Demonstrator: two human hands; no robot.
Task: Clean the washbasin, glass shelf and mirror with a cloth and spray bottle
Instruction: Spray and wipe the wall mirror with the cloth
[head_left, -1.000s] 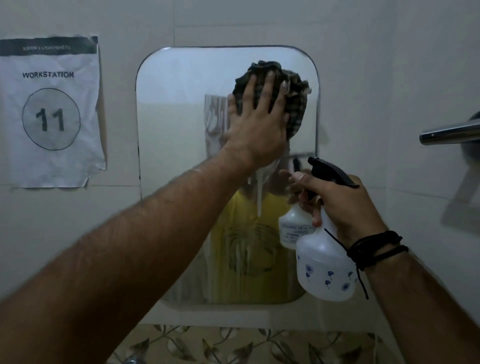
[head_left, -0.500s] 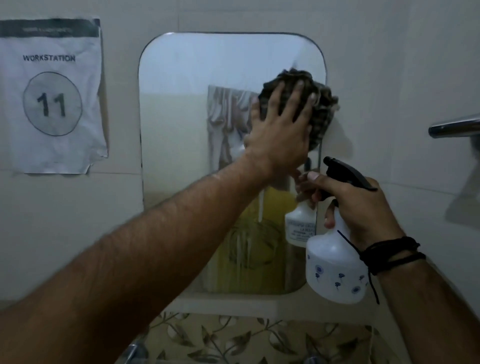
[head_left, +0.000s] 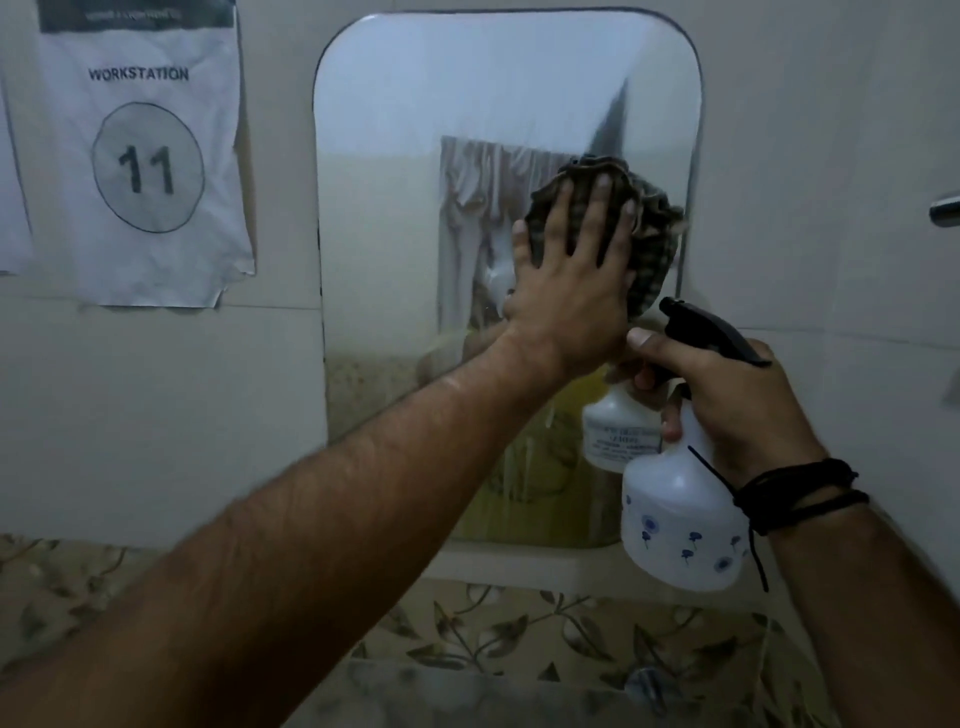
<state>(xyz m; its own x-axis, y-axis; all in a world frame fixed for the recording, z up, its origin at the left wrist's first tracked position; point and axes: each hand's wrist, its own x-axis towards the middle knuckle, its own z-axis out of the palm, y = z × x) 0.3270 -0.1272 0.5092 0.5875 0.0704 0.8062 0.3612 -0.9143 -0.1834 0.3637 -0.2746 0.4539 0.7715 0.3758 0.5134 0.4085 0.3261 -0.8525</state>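
- The cloth (head_left: 631, 228) is pressed flat against the mirror (head_left: 415, 130) by the left hand (head_left: 574, 291), whose fingers (head_left: 597, 208) are spread straight over the bunched fabric; nothing is gripped.
- Compared with half a second ago, the cloth has been drawn downward along the mirror's right side, and a cleared streak is left on the glass above the fingertips.
- The spray bottle (head_left: 680, 525) is held just below and right of the left hand by the right hand (head_left: 727, 400), its fingers curled round the neck and the black trigger head (head_left: 711, 332).
- Wet runs can be seen on the lower glass, beneath the wiping fingers, so that part is judged not yet wiped.
- The mirror stage is judged to be under way; the washbasin and the glass shelf cannot be made out clearly here.
- A paper notice (head_left: 145, 156) marked with the number eleven is fixed to the wall well to the left of both hands.
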